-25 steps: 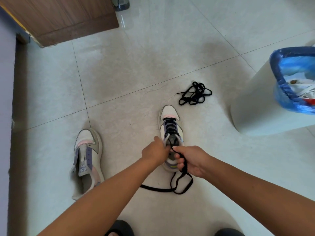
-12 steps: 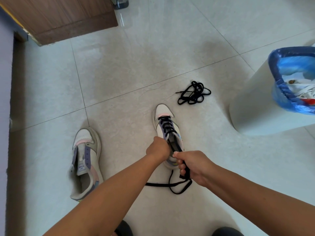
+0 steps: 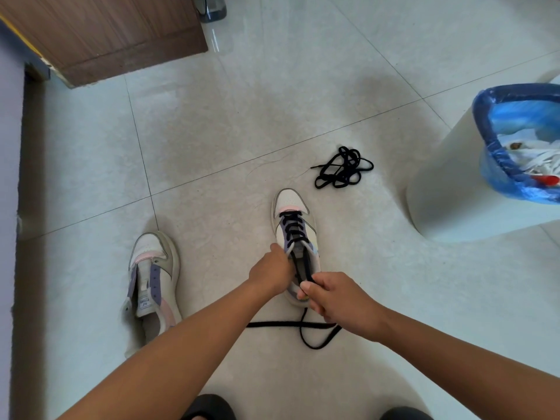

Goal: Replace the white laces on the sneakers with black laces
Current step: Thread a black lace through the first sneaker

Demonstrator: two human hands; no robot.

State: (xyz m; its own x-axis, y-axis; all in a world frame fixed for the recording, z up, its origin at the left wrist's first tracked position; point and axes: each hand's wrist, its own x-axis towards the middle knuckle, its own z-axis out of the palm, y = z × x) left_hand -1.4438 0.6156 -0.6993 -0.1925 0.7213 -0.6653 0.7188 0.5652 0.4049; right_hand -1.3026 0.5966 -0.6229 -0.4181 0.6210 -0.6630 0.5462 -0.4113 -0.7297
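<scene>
A white and pastel sneaker stands on the floor tiles, toe pointing away, with a black lace crossed through its lower eyelets. My left hand grips the sneaker's left collar edge. My right hand pinches the black lace above the shoe's opening; the lace's loose ends trail on the floor beneath my wrists. A second sneaker without any lace lies to the left. A bundled spare black lace sits on the floor beyond the first sneaker.
A white bin with a blue bag liner stands at the right, white laces inside it. A brown wooden door is at the upper left, a wall runs down the left edge. My dark shoes show at the bottom.
My right hand has drawn the lace back toward me and the strand runs taut from the eyelets. The sneaker has shifted slightly; the left hand keeps its grip.
</scene>
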